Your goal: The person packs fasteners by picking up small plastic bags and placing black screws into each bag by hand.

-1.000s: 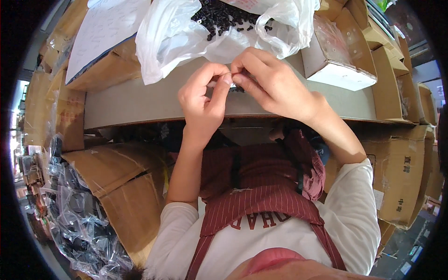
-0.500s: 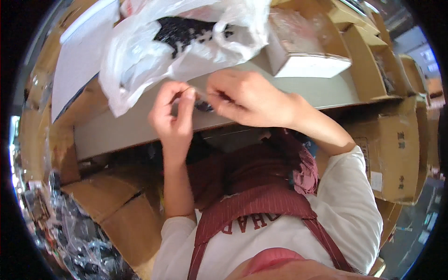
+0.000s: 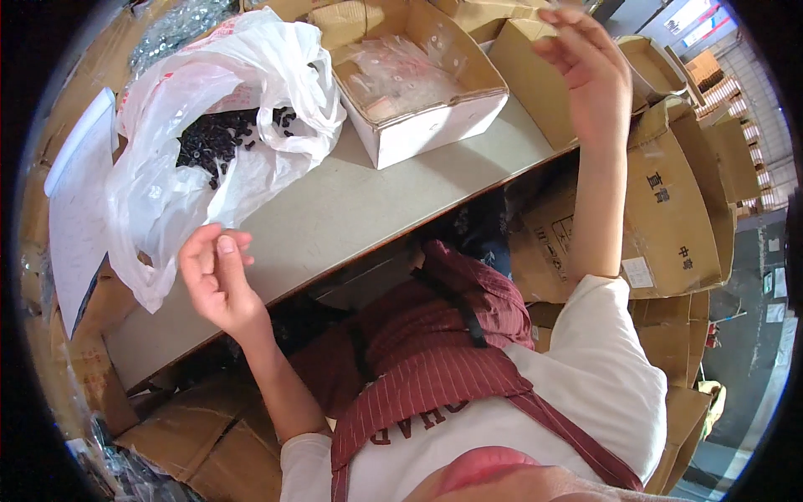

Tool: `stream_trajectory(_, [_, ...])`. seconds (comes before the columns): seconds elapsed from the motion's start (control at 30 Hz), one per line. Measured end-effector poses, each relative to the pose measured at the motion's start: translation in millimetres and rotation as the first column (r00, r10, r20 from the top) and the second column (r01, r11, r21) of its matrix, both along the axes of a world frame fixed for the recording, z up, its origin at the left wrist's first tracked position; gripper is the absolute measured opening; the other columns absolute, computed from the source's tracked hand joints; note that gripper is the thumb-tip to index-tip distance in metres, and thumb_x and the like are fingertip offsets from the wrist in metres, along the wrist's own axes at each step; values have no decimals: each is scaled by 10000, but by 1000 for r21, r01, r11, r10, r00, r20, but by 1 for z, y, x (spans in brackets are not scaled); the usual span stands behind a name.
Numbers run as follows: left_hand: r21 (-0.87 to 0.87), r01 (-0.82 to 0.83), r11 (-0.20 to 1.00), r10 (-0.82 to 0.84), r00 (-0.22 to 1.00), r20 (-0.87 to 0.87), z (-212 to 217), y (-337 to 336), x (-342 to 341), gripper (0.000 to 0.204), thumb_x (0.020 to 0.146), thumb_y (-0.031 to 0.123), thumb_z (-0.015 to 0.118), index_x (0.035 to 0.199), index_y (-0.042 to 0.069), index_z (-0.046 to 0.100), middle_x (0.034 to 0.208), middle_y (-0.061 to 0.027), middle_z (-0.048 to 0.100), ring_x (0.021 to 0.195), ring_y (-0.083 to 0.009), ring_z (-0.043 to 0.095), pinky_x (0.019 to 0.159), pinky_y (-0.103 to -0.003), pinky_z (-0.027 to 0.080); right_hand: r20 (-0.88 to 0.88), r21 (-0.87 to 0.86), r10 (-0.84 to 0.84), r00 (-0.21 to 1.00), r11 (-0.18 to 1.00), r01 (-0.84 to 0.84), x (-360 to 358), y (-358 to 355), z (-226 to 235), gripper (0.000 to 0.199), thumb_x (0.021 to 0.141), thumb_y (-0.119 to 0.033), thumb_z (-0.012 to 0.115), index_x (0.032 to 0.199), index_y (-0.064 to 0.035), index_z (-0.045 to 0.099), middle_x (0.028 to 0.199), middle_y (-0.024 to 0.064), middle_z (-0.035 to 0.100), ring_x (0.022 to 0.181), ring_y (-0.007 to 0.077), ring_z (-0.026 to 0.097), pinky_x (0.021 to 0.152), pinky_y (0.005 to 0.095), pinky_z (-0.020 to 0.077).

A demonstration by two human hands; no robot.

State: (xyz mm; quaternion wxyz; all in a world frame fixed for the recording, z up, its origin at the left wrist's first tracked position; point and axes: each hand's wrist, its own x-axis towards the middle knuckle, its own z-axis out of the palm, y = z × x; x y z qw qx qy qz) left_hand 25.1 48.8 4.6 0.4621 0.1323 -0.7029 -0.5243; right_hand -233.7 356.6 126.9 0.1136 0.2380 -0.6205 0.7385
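My left hand point(image 3: 219, 276) is just below the crinkled white plastic bag point(image 3: 251, 180), fingers curled and thumb laid across them. Anything between those fingertips is hidden. Inside the bag lies a loose heap of small black parts point(image 3: 213, 142), too small to name. Raised at the upper right is my right hand point(image 3: 590, 75), over the open cardboard boxes. Its fingers are bent together around something pale and blurred near the tips, which I cannot make out. To the right of the bag stands a white-sided box point(image 3: 435, 125) holding many clear plastic pouches point(image 3: 401, 71).
The grey tabletop point(image 3: 335, 217) slants across the view. A white paper sheet point(image 3: 79, 226) lies left of the bag. Open brown cartons point(image 3: 531, 75) line the table's right end, and a big carton point(image 3: 661, 217) stands beside my right arm. Flattened cardboard point(image 3: 188, 435) is at lower left.
My hands were together in front of the bag, pinching something small. They have parted: the right swung far up and right, the left moved left and slightly down. The view has shifted to the right.
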Motion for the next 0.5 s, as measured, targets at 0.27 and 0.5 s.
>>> stream_trajectory(0.27, [-81, -1, 997, 14, 986, 165, 2, 7, -2, 99, 1030, 67, 613, 1086, -2, 656, 921, -57, 697, 816, -103, 652, 698, -239, 486, -575, 801, 236, 784, 357, 480, -49, -72, -27, 358, 916, -332, 752, 1031, 5, 718, 862, 142, 720, 821, 244, 716, 764, 370, 572])
stream_trajectory(0.5, [-56, -49, 997, 60, 978, 202, 0, 5, 4, 83, 1017, 37, 616, 1082, 13, 661, 879, -36, 715, 775, -70, 631, 674, -219, 469, -476, 880, 251, 843, 146, 453, -100, -90, -29, 292, 871, -277, 672, 960, -4, 722, 821, 211, 715, 748, 395, 698, 693, 462, 548])
